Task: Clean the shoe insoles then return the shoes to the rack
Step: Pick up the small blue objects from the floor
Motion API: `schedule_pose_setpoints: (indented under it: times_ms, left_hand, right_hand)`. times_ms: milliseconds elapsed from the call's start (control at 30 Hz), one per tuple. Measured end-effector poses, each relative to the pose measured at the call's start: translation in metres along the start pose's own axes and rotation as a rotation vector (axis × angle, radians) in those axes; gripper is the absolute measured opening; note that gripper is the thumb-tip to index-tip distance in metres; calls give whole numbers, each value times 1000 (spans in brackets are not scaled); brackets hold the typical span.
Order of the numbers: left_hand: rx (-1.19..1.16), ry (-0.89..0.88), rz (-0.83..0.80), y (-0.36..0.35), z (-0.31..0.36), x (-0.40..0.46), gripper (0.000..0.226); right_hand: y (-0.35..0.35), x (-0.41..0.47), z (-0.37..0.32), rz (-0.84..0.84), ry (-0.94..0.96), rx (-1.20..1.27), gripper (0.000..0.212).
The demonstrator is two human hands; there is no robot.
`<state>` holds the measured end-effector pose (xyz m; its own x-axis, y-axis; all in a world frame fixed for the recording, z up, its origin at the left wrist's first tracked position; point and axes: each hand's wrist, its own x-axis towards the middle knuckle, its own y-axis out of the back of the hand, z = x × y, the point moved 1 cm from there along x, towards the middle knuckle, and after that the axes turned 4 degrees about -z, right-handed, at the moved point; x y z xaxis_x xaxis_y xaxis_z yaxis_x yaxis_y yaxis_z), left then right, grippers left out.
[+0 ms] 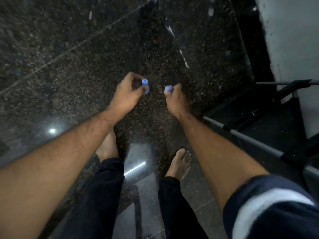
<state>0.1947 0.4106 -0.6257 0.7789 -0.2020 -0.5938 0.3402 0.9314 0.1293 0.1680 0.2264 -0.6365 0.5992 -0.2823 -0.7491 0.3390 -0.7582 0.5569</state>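
My left hand (126, 94) is held out over the dark speckled floor and pinches a small blue bottle-like object (145, 85) by its neck. A little to the right, my right hand (175, 99) grips a small blue cap-like piece (168, 88) between its fingertips. The two blue pieces are apart, with a short gap between them. No shoes or insoles show in this view. The picture is blurred by motion.
A black rack with metal rails (255, 142) stands at the right against a white wall (293, 40). My bare feet (181, 161) stand on the polished granite floor (69, 66), which reflects ceiling lights.
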Motion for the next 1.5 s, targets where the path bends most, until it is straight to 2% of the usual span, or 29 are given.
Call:
schedule_pose_setpoints:
  times_ms: [133, 333, 533, 733, 867, 1000, 1133, 1333, 1500]
  left_hand:
    - [42, 45, -79, 11, 45, -53, 24]
    - [162, -37, -177, 40, 178, -148, 21]
    - [264, -201, -283, 77, 345, -241, 22]
    - [369, -391, -450, 64, 474, -328, 20]
    - [403, -481, -503, 20, 519, -386, 17]
    - [469, -527, -621, -46, 527, -455, 15]
    - [558, -560, -769, -117, 510, -537, 13]
    - [676, -605, -1000, -234, 480, -661, 15]
    - [737, -693, -1103, -321, 450, -734, 18]
  right_hand:
    - [20, -107, -9, -81, 30, 166, 16]
    - [123, -272, -82, -82, -14, 353, 23]
    - [241, -412, -158, 121, 97, 474, 17]
    - [322, -539, -171, 331, 226, 541, 14]
    - [358, -609, -136, 485, 214, 599, 17]
    - [369, -677, -60, 616, 144, 704, 21]
    - [358, -756, 26, 693, 98, 865, 16]
    - [325, -876, 159, 792, 46, 960, 13]
    - [309, -930, 249, 868, -5, 1042, 16]
